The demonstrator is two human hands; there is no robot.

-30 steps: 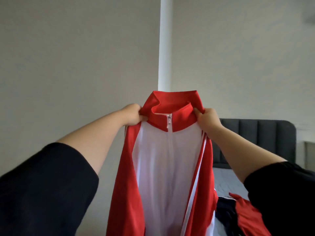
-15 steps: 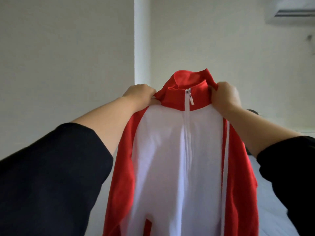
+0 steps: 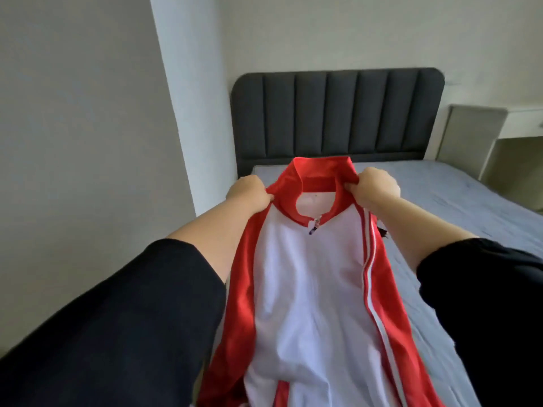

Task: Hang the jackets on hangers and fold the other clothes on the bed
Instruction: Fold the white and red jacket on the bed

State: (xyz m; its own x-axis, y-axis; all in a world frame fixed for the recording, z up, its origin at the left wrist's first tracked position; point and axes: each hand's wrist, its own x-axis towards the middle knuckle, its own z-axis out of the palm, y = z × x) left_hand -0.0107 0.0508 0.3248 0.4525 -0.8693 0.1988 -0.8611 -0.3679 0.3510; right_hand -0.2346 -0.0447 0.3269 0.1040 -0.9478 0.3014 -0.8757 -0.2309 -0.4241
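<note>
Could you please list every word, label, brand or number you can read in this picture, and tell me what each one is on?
There is no readable text in this view.
jacket: no word, logo or number shows on its white front or red sleeves.
collar: the pale lining inside it bears only a tiny dark speck, too small to read as a label.
headboard: plain, no lettering.
mattress: plain, no lettering.

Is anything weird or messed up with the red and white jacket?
Nothing looks torn, stained or spilled. The jacket is held fairly straight over the bed, the left hand and right hand gripping its shoulders beside the collar, which gapes open at the top.
</note>
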